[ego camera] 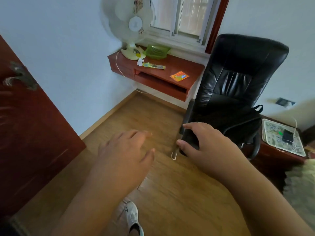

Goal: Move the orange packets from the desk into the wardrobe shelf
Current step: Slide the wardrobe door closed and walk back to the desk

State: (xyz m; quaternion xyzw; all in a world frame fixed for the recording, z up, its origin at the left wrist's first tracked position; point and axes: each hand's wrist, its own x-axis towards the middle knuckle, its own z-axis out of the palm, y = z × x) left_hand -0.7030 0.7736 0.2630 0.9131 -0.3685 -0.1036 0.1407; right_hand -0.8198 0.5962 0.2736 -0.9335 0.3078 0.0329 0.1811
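Standing at far left is a dark red door [34, 125], blurred. L hand [126, 150] hovers over the wood floor [170, 193], fingers spread, holding nothing. Beyond it the red desk [190, 65] carries a white fan [131, 26], a green tray [156, 51], a long yellow-green packet [154, 66] w/ the orange packet [179, 76] lying flat nr the desk's front edge (well apart from both hands). R hand [209, 145] grips the armrest [187, 126] of a black office chair [238, 74], fingers curled around it.
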